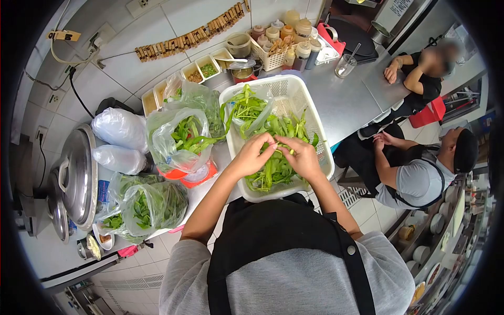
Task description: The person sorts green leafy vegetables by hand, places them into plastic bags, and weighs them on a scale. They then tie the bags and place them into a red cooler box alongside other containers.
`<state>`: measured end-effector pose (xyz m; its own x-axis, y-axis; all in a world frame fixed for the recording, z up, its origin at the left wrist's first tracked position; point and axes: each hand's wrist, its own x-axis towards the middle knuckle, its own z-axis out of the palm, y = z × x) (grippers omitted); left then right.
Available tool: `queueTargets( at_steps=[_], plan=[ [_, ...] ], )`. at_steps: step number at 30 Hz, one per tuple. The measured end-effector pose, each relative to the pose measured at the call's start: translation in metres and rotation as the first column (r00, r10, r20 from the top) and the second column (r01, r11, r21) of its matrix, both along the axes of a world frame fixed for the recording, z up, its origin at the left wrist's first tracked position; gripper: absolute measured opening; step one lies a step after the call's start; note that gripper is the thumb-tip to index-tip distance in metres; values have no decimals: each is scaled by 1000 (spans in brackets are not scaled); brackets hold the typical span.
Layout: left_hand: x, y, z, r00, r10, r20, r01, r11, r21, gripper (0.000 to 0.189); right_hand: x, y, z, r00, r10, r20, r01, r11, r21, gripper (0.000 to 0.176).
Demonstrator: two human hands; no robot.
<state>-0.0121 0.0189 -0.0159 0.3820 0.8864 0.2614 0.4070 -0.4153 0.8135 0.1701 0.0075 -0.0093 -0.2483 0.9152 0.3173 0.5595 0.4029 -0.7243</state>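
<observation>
A kitchen is seen from above, with a white tiled wall at the back and a long steel surface (349, 102) running beneath it. At the far left a large metal pot lid (79, 176) is set against the wall, and beside it two white plastic bags (119, 131) are stacked. Clear bags of greens (181, 137) are piled next to these, with more of them nearer the surface's edge. In the middle a white plastic basket (295, 90) is placed on the surface, and leafy greens (273, 170) are heaped inside it. Over the basket the left hand (253, 153) is closed narrowly, its fingertips pinched on a thin green stem (276, 146). The other end of that stem is gripped by the right hand (303, 157), likewise narrowed to a pinch, so the stem is held between both hands just above the heap. Behind the basket, sauce bottles (294, 39) are crowded in a small crate, and a glass (345, 66) is stood to their right. At the far right two other people (415, 178) are seated by the surface's end.
</observation>
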Motion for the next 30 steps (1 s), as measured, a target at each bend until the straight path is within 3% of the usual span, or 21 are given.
queueTargets(
  at_steps=[1,2,4,5,7,10,14,16,18,19,20,21,23,24,25,27,30],
  plan=[
    [0,-2,0,981,-22,192,57,982,-179,10,-1,1,0,1000,3,18,-4,1000,28,22],
    [0,-3,0,981,-18,193,54,982,-179,10,0,1,3,1000,7,19,-8,1000,28,22],
    [-2,-5,0,880,27,474,187,898,-398,7,-2,2,15,994,-70,-82,57,988,-146,21],
    [-4,-5,-2,879,31,475,184,899,-398,7,-1,4,11,995,-65,-81,53,988,-146,21],
    [-8,-5,-8,838,-14,546,285,864,-416,7,2,10,9,926,-116,-358,5,955,-297,19],
    [-6,-7,-6,798,92,595,214,881,-422,15,14,14,28,891,-190,-411,-17,893,-449,20],
    [3,-12,12,786,40,616,194,932,-308,27,14,14,28,856,-254,-451,-37,839,-542,20],
    [10,-9,12,889,3,457,99,975,-200,39,13,14,27,848,-277,-452,-51,806,-590,20],
    [18,-4,13,843,68,534,79,966,-247,42,14,14,29,705,-348,-617,-252,691,-677,18],
    [21,0,16,787,136,601,61,953,-296,45,16,16,26,706,-350,-616,-250,690,-679,18],
    [25,4,19,711,155,686,93,946,-310,44,18,17,18,694,-339,-635,-299,667,-682,19],
    [28,8,24,711,157,686,94,945,-314,44,21,17,13,681,-328,-654,-347,642,-683,19],
    [33,21,29,751,86,654,90,969,-231,34,25,15,10,667,-307,-679,-405,616,-676,18],
    [33,27,28,825,57,562,70,977,-200,20,25,14,11,651,-282,-705,-462,589,-663,18],
    [33,31,28,824,57,563,70,977,-201,20,25,13,14,652,-282,-704,-461,589,-664,18],
    [35,36,28,758,126,640,157,917,-367,11,22,12,24,632,-303,-713,-441,615,-653,20],
    [35,39,26,750,137,647,154,915,-373,7,21,11,35,620,-315,-719,-434,625,-649,17]
  ],
)
